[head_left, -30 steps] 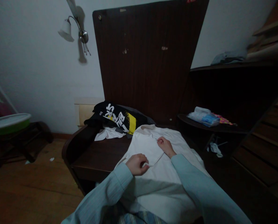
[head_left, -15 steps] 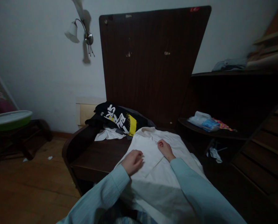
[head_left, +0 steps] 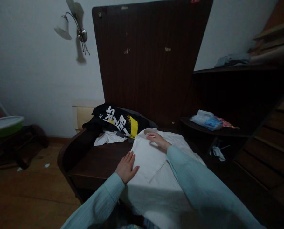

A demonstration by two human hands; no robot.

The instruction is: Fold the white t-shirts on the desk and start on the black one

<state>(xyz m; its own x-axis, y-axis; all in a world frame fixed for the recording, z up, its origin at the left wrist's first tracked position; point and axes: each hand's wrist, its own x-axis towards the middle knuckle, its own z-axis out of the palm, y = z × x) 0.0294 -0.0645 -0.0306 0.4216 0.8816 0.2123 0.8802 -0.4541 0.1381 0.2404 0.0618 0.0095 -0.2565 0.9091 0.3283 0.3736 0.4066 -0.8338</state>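
A white shirt lies spread on the dark wooden surface in front of me, one sleeve folded over its body. My left hand rests flat at the shirt's left edge, fingers stretched out. My right hand lies near the collar at the far end, fingers extended and pressing on the cloth. Both arms wear light blue sleeves.
A black garment with white and yellow print is heaped at the back, a small white cloth under it. A dark headboard panel stands behind. A shelf on the right holds a plastic packet. A wall lamp hangs upper left.
Both hands have gone from closed on the folded sleeve to flat. The left slid out to the shirt's left edge. The right moved up toward the collar.
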